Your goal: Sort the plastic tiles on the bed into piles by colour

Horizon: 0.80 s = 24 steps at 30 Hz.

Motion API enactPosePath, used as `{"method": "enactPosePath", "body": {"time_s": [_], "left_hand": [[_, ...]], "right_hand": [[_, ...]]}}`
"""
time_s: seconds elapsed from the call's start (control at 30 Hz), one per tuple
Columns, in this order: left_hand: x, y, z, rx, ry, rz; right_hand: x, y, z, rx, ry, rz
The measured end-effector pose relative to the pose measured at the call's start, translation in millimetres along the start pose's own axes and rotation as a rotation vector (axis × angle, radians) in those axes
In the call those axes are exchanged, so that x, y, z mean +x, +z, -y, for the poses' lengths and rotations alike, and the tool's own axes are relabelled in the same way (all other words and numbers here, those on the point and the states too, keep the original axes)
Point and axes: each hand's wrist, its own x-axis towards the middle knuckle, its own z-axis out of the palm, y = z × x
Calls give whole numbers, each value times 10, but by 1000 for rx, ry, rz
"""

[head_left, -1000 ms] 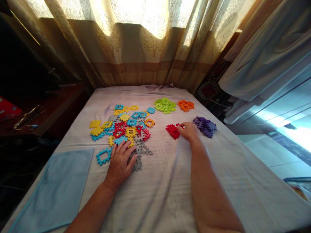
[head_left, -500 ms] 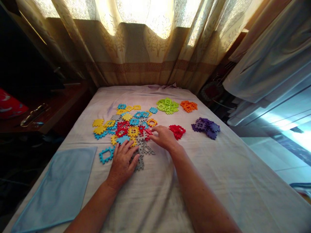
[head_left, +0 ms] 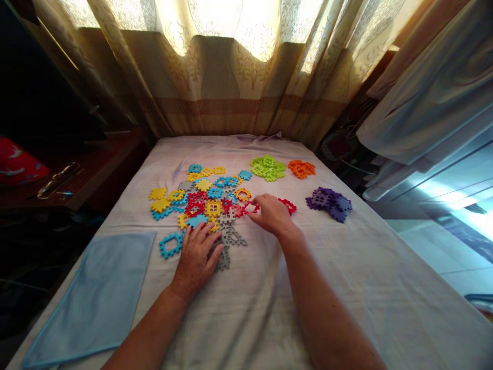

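My right hand (head_left: 271, 215) pinches a red interlocking tile (head_left: 252, 207) by its edge, just right of a mixed pile. That pile holds yellow tiles (head_left: 213, 208), blue tiles (head_left: 214, 192), red tiles (head_left: 196, 200) and grey tiles (head_left: 233, 235). My left hand (head_left: 198, 254) lies with fingers spread over the near side of the pile, on grey pieces and close to a blue tile (head_left: 197, 220). A blue frame tile (head_left: 171, 245) lies left of it. Behind my right hand, a small red pile (head_left: 289, 205) is partly hidden.
Green tiles (head_left: 268, 168) and orange tiles (head_left: 301, 168) lie in heaps at the back right, with purple tiles (head_left: 329, 203) nearer. A light blue cloth (head_left: 96, 293) lies front left on the sheet-covered surface (head_left: 246, 318). A curtain (head_left: 231, 87) hangs behind.
My right hand has moved right, away from the mixed pile, drawing a red tile with it towards the small red pile. My left hand stays in place.
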Motion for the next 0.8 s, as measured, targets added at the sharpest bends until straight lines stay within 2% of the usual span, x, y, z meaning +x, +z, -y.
{"method": "enactPosePath", "body": {"time_s": [0.2,0.37,0.5,0.63,0.8], "left_hand": [[6,-8,-1,-14,-5,-1],[10,-9,-1,-17,-16,5],[10,-9,-3,-14,-18,5],[11,-14,-11,-12,-17,8],[12,-15,-12,-12,-15,8]], "right_hand": [[23,-79,-543,21,284,-132],[38,22,-777,34,421,-148],[41,74,-803,23,423,-141],[40,20,-722,-12,399,-117],[65,4,-368,54,191,-136]]}}
